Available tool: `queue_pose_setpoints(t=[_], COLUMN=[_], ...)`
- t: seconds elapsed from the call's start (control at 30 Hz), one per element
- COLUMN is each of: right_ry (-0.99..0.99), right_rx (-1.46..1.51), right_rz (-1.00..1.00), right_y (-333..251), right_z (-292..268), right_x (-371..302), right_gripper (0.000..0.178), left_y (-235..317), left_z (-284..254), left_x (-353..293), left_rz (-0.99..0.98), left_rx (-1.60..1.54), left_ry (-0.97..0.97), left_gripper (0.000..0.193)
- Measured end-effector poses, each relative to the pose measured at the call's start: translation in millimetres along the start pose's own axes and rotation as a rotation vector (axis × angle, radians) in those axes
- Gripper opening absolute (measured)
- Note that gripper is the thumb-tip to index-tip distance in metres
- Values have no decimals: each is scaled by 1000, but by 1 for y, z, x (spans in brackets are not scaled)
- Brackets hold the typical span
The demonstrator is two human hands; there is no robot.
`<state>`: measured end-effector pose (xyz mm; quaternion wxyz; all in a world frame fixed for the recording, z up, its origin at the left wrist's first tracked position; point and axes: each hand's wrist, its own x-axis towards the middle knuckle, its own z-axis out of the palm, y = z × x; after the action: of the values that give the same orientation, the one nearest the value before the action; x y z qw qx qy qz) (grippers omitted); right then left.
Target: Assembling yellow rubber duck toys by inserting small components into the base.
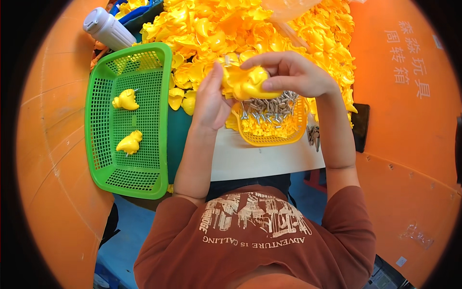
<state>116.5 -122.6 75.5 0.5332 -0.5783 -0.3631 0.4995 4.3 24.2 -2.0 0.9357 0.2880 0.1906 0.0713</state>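
Both my hands hold one yellow plastic duck-shaped toy [248, 83] above a small yellow mesh basket [274, 138]. My left hand [210, 101] presses against the toy's left side, fingers pointing up. My right hand [291, 72] covers it from the top and right, fingers curled over it. The yellow basket holds several grey metal screws [269, 107]. Behind the hands lies a big heap of yellow plastic toy shells [240, 29].
A green mesh basket [103, 86] at left holds two assembled yellow toys [126, 99] [130, 143]. A white bottle [109, 29] lies at the back left. Orange bin walls [409, 120] stand on both sides. A dark flat object [360, 126] leans at right.
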Motion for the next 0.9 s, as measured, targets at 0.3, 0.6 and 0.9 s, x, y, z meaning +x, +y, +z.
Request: queue_pose_setpoints(t=[0.3,0.6,0.9], right_ry=[944,857,452], right_rx=[-1123,-811,-1108], right_rz=[-333,-471,-620], right_y=[39,50,19], right_z=[36,28,20], right_x=[-17,-30,-37], right_gripper=[32,33,32], left_y=[-30,-19,-6], left_z=[24,17,9], left_x=[-9,-11,-10], left_rz=[46,-10,-174], left_rx=[15,-56,69], left_ry=[-19,-149,-228], left_gripper=[37,38,42])
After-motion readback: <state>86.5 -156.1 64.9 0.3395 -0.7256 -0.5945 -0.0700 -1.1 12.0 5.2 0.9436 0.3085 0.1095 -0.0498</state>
